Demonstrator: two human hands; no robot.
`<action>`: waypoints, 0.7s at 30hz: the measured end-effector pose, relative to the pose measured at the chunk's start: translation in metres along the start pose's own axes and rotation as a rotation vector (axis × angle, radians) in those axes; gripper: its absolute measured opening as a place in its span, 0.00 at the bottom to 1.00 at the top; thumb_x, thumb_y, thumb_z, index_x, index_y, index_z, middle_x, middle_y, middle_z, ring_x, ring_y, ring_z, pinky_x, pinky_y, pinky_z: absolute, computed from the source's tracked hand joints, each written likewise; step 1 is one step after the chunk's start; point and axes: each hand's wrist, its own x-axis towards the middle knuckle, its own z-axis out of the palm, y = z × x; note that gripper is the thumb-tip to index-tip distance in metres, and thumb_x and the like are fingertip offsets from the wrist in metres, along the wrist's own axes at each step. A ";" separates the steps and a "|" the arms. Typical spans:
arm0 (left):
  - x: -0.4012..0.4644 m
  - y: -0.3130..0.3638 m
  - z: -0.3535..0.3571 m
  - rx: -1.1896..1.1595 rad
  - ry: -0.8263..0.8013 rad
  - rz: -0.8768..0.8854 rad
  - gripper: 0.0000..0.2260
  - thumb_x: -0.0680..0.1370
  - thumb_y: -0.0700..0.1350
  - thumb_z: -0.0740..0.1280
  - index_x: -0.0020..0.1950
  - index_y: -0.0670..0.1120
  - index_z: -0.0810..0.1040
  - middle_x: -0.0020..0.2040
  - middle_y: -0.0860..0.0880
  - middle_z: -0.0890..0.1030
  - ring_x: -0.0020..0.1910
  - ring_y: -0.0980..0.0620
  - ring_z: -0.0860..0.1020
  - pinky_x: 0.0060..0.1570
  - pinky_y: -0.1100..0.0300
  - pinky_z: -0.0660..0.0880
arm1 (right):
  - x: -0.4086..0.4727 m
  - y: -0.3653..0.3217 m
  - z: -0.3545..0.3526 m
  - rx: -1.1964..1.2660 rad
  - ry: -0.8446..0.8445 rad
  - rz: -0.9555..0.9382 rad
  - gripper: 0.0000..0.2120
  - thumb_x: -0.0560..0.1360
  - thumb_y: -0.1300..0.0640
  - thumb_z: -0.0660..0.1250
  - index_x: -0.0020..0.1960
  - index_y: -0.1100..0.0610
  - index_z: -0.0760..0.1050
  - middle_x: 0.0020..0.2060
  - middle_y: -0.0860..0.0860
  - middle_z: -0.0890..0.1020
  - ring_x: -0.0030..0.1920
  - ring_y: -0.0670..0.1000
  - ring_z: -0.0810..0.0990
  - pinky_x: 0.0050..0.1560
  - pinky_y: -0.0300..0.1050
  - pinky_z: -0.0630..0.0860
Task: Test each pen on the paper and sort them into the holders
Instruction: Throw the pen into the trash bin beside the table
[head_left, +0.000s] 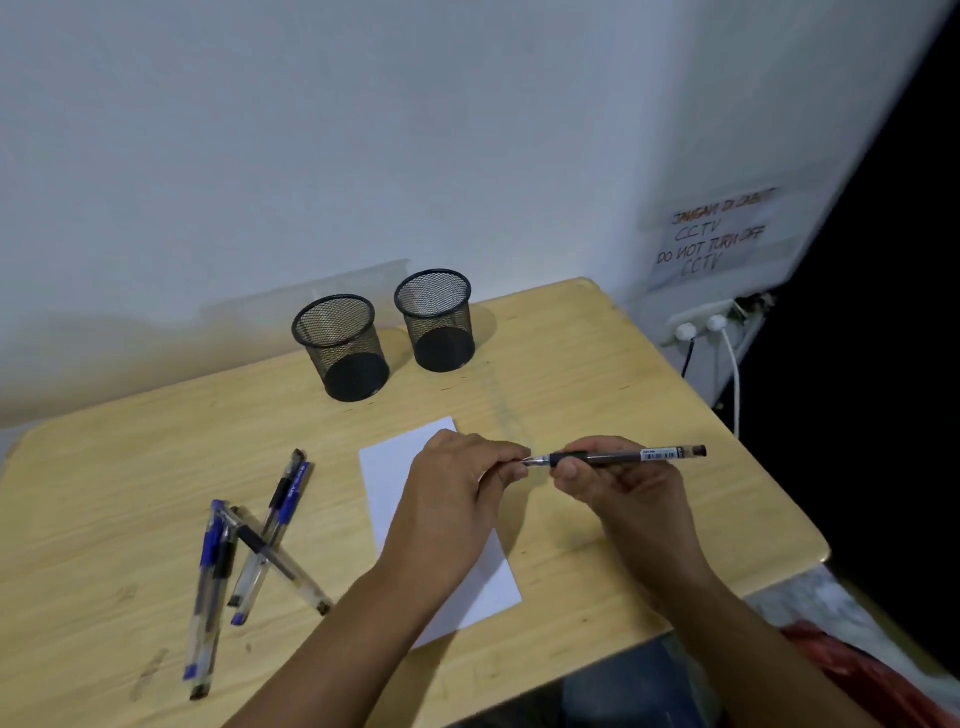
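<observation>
A loose heap of clear-barrelled pens with blue and black grips (244, 561) is seen lying crossed over one another near the left edge of the pale wooden table (597, 374). Two black wire-mesh holders are stood side by side towards the far edge, the left holder (340, 347) just beside the right holder (435, 319), both with nothing visible inside. A white sheet of paper (387, 483) is laid flat near the middle of the table, partly covered by the left forearm. Above the paper, the left hand (452, 493) is held with its fingers curled together, the thumb and forefinger pinched at the tip end of a black gel pen with a barcode label (623, 457); whether a cap is held there cannot be told. The pen is kept level above the table, clear of the paper, its barrel gripped by the curled fingers and thumb of the right hand (618, 483). Beyond the table's right edge, a handwritten notice (719, 236) is fixed to the white wall (363, 130) above a socket strip with two plugs (701, 325).
</observation>
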 end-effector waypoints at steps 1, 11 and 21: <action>0.006 0.004 0.005 -0.009 -0.015 0.013 0.05 0.77 0.47 0.69 0.50 0.53 0.85 0.40 0.57 0.84 0.42 0.55 0.75 0.48 0.68 0.67 | 0.001 -0.001 -0.006 0.048 0.021 0.019 0.04 0.71 0.65 0.72 0.46 0.60 0.83 0.40 0.56 0.87 0.42 0.51 0.85 0.46 0.42 0.82; 0.040 0.070 0.081 -0.022 -0.289 0.215 0.20 0.80 0.57 0.62 0.70 0.53 0.73 0.55 0.57 0.81 0.57 0.56 0.72 0.56 0.66 0.65 | -0.012 -0.017 -0.107 0.504 0.385 0.133 0.08 0.76 0.60 0.64 0.52 0.60 0.80 0.46 0.56 0.86 0.48 0.52 0.85 0.49 0.43 0.82; 0.032 0.133 0.173 0.174 -0.661 0.599 0.28 0.83 0.58 0.55 0.79 0.46 0.56 0.80 0.49 0.55 0.79 0.51 0.48 0.76 0.58 0.47 | -0.088 0.024 -0.221 0.429 0.827 0.171 0.09 0.79 0.62 0.63 0.57 0.63 0.78 0.49 0.58 0.85 0.49 0.54 0.85 0.53 0.45 0.82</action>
